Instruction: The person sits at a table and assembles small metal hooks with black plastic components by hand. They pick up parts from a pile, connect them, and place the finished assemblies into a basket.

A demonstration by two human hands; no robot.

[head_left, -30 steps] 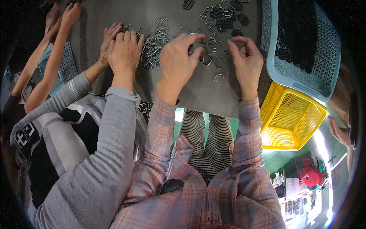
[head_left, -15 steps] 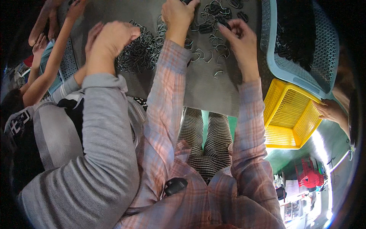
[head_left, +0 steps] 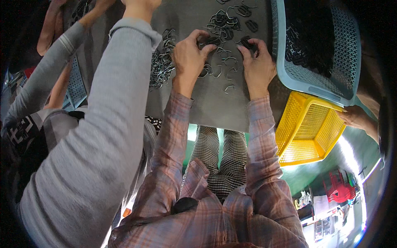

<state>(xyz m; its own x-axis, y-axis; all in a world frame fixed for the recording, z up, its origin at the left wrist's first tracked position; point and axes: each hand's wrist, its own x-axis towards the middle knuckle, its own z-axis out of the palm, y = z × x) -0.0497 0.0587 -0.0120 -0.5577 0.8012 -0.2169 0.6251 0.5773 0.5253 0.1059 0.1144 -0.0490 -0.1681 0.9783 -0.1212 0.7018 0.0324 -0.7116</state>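
At the grey table, my left hand pinches a black oval plastic piece between thumb and fingers. To its right, my right hand grips another black plastic piece, and a thin bent wire shows by its fingertips. Between and below my hands lie several loose bent metal wire hooks. Just beyond them sits a small cluster of black pieces and wires. A larger heap of wire hooks spreads left of my left hand.
A blue-grey plastic basket with black pieces inside stands at the right. Below it is a yellow basket, with another person's hand on its rim. A co-worker's grey sleeve reaches across close on my left.
My left hand has come back nearer and now pinches a black piece. My right hand has shifted slightly down and left. The co-worker's grey-sleeved arm has reached farther forward.
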